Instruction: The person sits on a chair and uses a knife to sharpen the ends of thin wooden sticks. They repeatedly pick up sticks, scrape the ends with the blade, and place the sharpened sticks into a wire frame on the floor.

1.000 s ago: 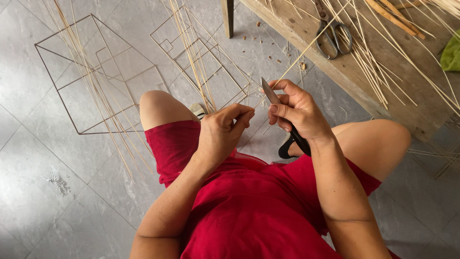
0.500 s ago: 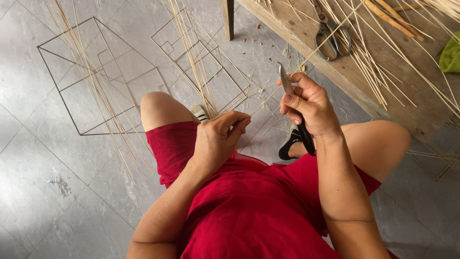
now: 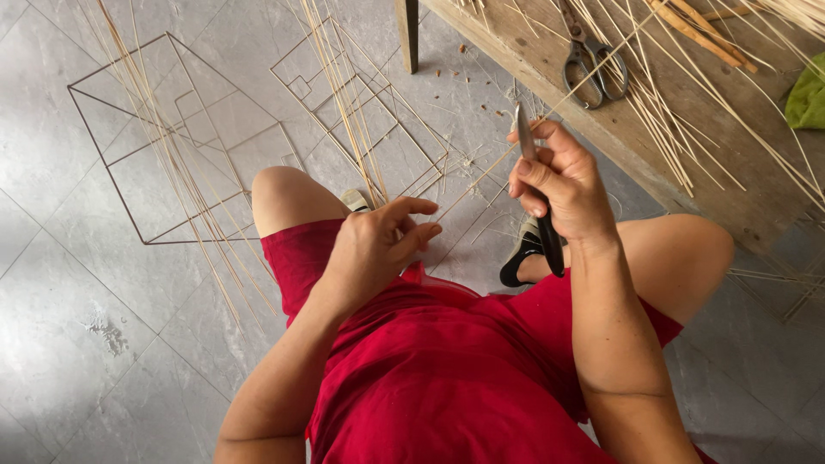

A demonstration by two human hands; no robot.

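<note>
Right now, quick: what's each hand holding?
Left hand: fingers pinched on the near end of a thin bamboo strip.
Right hand: closed on a black-handled knife, blade against the strip.

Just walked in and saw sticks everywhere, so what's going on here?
A seated person in red is working a thin bamboo strip. The right hand grips a black-handled knife, blade up against the strip, while the left hand pinches its lower end. Scissors and more strips lie on the wooden bench; wire frames lie on the floor.

Right hand [image 3: 559, 185] gripping knife [image 3: 537, 193], left hand [image 3: 374, 249] pinching strip [image 3: 481, 176]
</note>
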